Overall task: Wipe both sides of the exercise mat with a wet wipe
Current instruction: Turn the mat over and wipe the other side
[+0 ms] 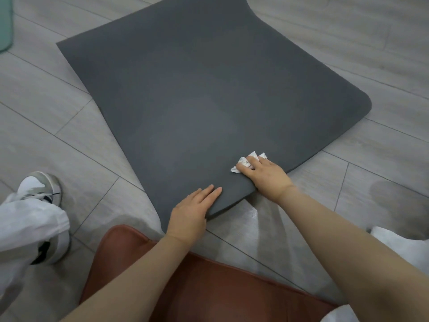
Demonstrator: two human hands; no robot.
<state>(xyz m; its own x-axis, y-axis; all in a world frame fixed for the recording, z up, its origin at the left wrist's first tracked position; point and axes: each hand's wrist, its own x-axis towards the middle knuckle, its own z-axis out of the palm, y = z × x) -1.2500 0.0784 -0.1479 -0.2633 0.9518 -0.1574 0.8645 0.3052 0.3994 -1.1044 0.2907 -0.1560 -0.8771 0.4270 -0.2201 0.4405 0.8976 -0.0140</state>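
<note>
Dark grey foam exercise mat (185,101) lies flat on the pale grey wood-look plank floor (383,54), angled diag. across the view, far end running out the top of frame w/ a slight curl. Near corner of the mat sits just ahead of a reddish-brown leather-look seat cushion (209,287) at the bottom edge. Right hand (264,171) rests palm-down near the mat's near-right edge, fingers bent over a crumpled white wet wipe (243,162), pressing it onto the mat; bits of wipe stick out past the fingertips. Left hand (192,211) lies flat on the near corner, fingers straight & together, holding nothing, thumb at the mat's edge. At left, a grey-and-white sneaker (44,189) under a white trouser leg (27,228) stands on the floor, apart from the mat. Pale green object (4,24) is cut off at top left; can't tell what it is.
</note>
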